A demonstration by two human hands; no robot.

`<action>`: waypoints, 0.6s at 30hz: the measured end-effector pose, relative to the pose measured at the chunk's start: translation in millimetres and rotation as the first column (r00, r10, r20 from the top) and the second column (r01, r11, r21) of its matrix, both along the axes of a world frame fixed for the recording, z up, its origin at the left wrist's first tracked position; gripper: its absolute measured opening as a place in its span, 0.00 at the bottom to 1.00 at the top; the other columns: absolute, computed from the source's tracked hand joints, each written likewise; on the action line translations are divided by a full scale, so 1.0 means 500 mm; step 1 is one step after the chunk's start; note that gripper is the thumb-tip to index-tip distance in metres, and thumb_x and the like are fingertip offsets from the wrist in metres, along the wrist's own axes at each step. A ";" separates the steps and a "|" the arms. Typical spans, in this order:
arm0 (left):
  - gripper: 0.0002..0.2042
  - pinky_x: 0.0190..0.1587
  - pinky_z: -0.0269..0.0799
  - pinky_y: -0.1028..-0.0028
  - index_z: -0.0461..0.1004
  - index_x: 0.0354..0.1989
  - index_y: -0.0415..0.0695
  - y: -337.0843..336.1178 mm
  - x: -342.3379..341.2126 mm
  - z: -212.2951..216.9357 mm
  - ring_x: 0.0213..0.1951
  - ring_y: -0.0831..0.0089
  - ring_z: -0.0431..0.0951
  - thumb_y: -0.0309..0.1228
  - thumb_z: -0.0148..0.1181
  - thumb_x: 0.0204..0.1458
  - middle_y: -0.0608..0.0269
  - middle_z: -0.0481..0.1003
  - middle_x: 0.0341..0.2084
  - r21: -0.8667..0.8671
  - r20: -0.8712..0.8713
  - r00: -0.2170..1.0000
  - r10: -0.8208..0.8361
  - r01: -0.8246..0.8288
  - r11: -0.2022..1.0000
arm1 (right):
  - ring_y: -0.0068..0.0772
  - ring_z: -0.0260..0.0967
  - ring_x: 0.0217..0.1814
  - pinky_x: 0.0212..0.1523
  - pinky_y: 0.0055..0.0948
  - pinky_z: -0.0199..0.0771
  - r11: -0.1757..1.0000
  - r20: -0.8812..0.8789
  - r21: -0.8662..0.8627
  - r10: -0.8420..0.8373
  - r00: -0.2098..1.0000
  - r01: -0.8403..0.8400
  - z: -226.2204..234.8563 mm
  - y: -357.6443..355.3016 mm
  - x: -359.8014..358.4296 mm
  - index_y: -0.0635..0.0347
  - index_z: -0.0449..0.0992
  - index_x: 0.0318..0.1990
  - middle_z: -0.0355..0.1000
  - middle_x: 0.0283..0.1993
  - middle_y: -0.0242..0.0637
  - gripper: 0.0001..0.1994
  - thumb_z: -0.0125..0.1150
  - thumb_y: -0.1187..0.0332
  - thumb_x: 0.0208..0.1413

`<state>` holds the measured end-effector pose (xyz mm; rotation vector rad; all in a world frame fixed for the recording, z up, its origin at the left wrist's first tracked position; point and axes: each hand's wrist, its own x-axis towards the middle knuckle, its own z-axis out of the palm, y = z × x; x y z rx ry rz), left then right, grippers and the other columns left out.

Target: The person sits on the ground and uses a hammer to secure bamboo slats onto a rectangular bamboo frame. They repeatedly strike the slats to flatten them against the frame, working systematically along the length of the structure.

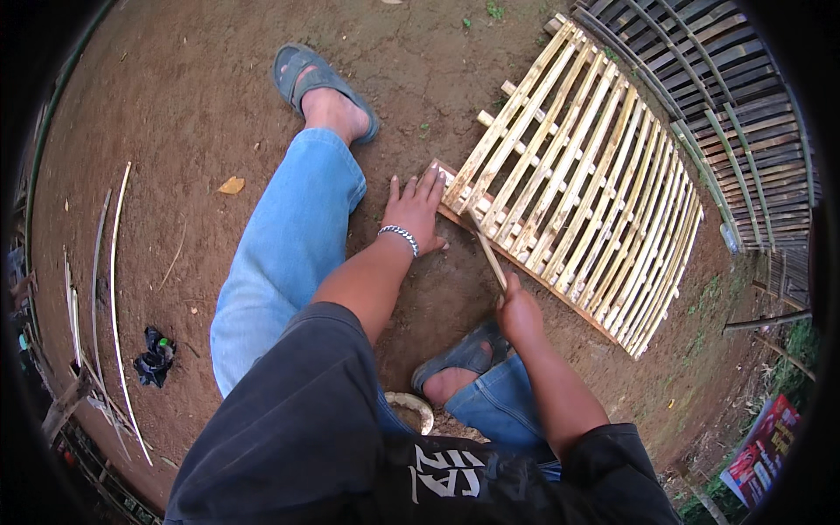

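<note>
Though obscured, perhaps bowl [420, 405], hands [415, 213] [521, 313] at lattice [577, 188].

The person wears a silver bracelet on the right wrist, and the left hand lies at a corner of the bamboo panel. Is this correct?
Not quite: the head view shows the bracelet on the left wrist, not the right. The left hand does lie at a corner of the panel.

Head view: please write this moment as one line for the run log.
left hand: spread at left corner of slatted panel | right hand: closed on slim tool | tool's far end: by panel's edge
</note>
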<state>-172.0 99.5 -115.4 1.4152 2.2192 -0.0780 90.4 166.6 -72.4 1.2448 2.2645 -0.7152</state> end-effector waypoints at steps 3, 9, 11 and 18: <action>0.63 0.78 0.39 0.43 0.40 0.81 0.45 0.013 -0.007 0.009 0.77 0.54 0.53 0.60 0.74 0.43 0.57 0.38 0.81 -0.022 0.005 1.000 -0.008 0.008 1.000 | 0.69 0.77 0.47 0.47 0.57 0.77 0.986 -0.156 -0.046 -0.165 0.974 0.160 0.029 0.015 0.007 0.55 0.66 0.65 0.78 0.44 0.63 0.22 0.59 0.64 0.66; 0.62 0.78 0.33 0.43 0.42 0.79 0.38 0.037 0.012 0.032 0.80 0.53 0.45 0.66 0.67 0.46 0.50 0.38 0.81 0.030 0.083 0.992 0.099 -0.102 0.994 | 0.71 0.76 0.50 0.49 0.58 0.76 0.944 -0.365 0.052 -0.286 0.886 0.326 0.048 0.067 0.059 0.57 0.61 0.70 0.77 0.47 0.67 0.24 0.54 0.60 0.71; 0.64 0.78 0.29 0.42 0.39 0.79 0.33 0.054 0.025 0.017 0.81 0.50 0.37 0.69 0.64 0.46 0.43 0.35 0.80 0.061 0.130 0.970 0.204 -0.213 0.975 | 0.71 0.76 0.53 0.50 0.57 0.76 0.943 -0.396 0.010 -0.301 0.868 0.331 0.074 0.086 0.035 0.56 0.59 0.71 0.77 0.49 0.66 0.25 0.52 0.59 0.72; 0.71 0.75 0.22 0.34 0.32 0.79 0.35 0.084 0.063 -0.001 0.80 0.42 0.22 0.74 0.64 0.41 0.40 0.28 0.80 -0.005 0.109 0.973 0.201 -0.202 0.979 | 0.71 0.77 0.52 0.51 0.54 0.77 0.951 -0.610 0.114 -0.160 0.776 0.286 0.081 0.059 -0.006 0.55 0.59 0.71 0.77 0.50 0.65 0.24 0.52 0.63 0.72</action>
